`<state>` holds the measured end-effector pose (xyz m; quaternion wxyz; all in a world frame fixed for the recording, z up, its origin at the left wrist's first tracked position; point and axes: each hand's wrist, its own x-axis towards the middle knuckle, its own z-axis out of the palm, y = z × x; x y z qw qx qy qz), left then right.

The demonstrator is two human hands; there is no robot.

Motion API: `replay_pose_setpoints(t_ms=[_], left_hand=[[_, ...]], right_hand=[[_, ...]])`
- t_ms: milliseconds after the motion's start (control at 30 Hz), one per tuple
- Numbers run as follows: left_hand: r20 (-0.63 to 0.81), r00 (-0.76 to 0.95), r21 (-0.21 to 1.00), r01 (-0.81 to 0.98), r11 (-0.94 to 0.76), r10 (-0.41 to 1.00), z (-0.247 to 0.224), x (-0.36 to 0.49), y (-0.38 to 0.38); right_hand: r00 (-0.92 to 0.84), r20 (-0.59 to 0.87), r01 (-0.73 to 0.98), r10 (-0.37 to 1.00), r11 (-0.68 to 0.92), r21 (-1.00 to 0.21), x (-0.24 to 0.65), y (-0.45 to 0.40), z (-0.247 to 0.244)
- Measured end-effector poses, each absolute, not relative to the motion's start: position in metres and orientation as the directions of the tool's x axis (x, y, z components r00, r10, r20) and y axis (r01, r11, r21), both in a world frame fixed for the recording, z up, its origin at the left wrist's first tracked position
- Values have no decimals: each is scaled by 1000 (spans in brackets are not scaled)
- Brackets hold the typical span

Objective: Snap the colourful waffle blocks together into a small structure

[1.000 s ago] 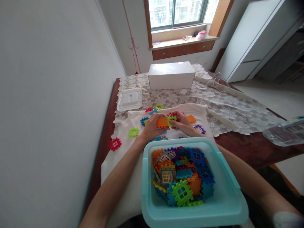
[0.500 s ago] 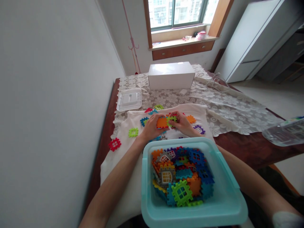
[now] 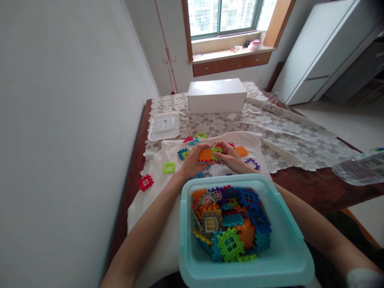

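Patterned lace cloth [image 3: 288, 140] covered much of the dark wooden worktop [image 3: 315, 190], with a white cloth [image 3: 162, 204] nearer. Over that white cloth, an orange piece [image 3: 205, 154] sat between the two hands: the left hand [image 3: 191, 160] gripped it from the left, while the right hand [image 3: 229, 156] pinched a green piece [image 3: 216, 152] against its right edge. Nearer still stood a teal bin [image 3: 289, 252].
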<state>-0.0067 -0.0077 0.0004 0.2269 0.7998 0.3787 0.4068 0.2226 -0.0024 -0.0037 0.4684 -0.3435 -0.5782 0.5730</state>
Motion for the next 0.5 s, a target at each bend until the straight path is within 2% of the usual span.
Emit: replay_pose_setpoints(t_ms=[100,267,500], left_hand=[[525,426,650,358,-670,737,5,-6,-8],[530,435,670,312,-674,728,8,-5,-9],[514,451,677,310,-668,730,9,-6,-7]], right_hand=[[-323,139,-170,936,87,-982,221,-2,-5],[-384,84,-265,919,-22,-964,217,-5,-3],[-342,115,-201,933,47,-978,219,-3,-4]])
